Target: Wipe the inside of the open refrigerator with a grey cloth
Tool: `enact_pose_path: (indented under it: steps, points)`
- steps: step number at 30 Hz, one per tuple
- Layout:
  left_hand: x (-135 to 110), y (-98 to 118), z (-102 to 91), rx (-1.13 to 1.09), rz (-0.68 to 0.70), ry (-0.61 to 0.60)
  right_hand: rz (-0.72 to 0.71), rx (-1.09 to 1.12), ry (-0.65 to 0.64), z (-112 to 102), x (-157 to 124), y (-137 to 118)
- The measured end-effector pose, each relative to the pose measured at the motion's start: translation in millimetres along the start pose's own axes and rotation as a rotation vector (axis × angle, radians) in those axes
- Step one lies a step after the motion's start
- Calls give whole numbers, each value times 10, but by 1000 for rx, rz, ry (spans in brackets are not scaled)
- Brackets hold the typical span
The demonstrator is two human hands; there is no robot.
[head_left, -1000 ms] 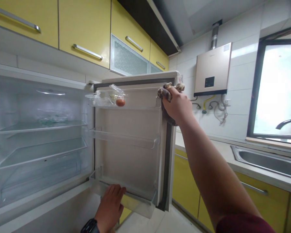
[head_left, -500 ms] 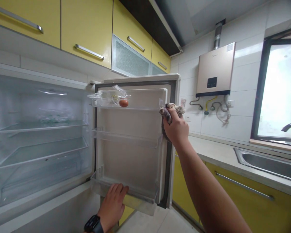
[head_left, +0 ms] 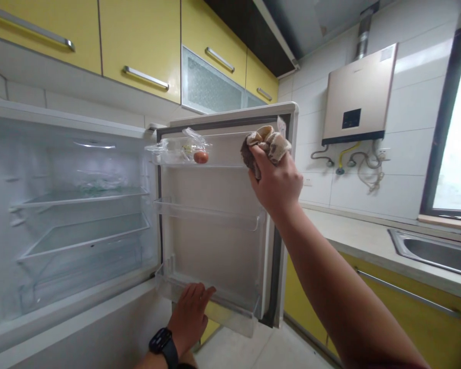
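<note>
2 hands on the open fridge door [head_left: 211, 246].

Right hand [head_left: 274, 182]: grip clamped on a crumpled brownish cloth [head_left: 267, 142]. The cloth sits at the door's upper free corner, at the outer end of the top door bin [head_left: 230, 154] and just beside the dark gasket [head_left: 277, 266].

Left hand [head_left: 190, 318]: fingers flat and apart, nothing held, resting on the front rim of the bottom door bin [head_left: 234, 315]. Black watch [head_left: 162, 342] on that wrist.

Top bin also holds a clear plastic bag [head_left: 184, 146] and 1 small reddish round item [head_left: 201, 157], both at the hinge end, apart from the cloth.

My read: this is a wipe of the door liner at the top corner. To do it well:
- brace low with the left hand so the door doesn't swing under wipe pressure
- go light on that bin rim, it looks like a clip-in part
- push into the liner, not sideways against the gasket lip
- use a folded cloth edge for the gasket groove
- stop strokes short of the bag; the round item could roll

Around: bare glass shelves [head_left: 80, 233] in the cabinet at left, wall heater [head_left: 357, 97], desk [head_left: 364, 236] with sink [head_left: 434, 251] at right.
</note>
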State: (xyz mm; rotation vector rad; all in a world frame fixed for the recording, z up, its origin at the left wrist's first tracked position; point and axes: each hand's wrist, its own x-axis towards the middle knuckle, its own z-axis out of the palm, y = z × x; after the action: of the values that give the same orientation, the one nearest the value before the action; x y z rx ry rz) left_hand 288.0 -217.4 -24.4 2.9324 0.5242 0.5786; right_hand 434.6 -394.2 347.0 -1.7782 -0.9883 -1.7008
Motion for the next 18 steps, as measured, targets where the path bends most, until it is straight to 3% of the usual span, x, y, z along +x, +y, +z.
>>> enact_pose_path:
  steps: [9,18]
  points:
    - [85,-29,139,-18,22,23,-18,-169,-94,-98,166,-221]
    - [310,102,126,-45,42,55,-46,-134,-158,291,326,-445]
